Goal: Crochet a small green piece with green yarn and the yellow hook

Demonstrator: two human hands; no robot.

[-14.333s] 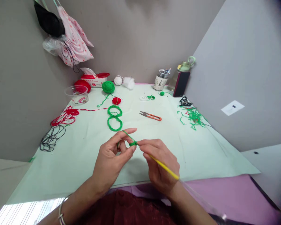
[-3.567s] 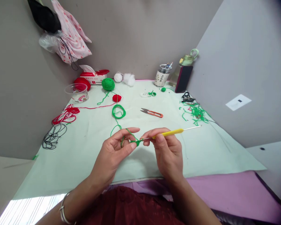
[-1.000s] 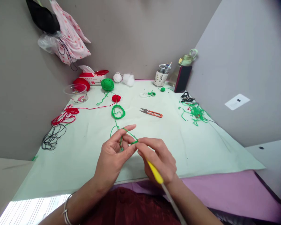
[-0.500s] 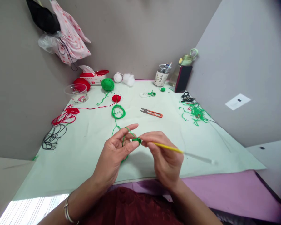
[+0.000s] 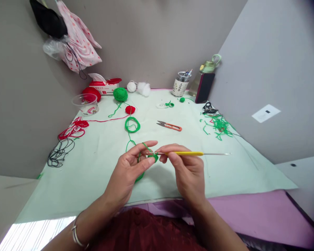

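Observation:
Between the thumb and fingers of my left hand [image 5: 129, 169] is a small green crochet piece [image 5: 153, 158]. Green yarn runs over my raised left index finger and down to the table, toward a loose green yarn coil [image 5: 132, 124]. My right hand [image 5: 188, 169] grips a crochet hook [image 5: 189, 153] by its yellow handle, held nearly level. The hook's metal tip reaches left past the top of the green piece, beside the yarn. Whether a loop sits on the hook is too small to tell. More green yarn hangs below my left hand.
Orange-handled thread snips [image 5: 170, 126] lie ahead of my hands. Farther back are a green yarn ball [image 5: 120, 94], a red yarn ball [image 5: 130, 109] and a clear plastic tub [image 5: 86, 104]. Green yarn scraps [image 5: 221, 127] lie right, near a propped phone [image 5: 205, 88].
The crochet hook has swung from slanting down rightward to nearly level, its tip now farther left beyond the piece. My right hand has turned with it; my left hand barely moved.

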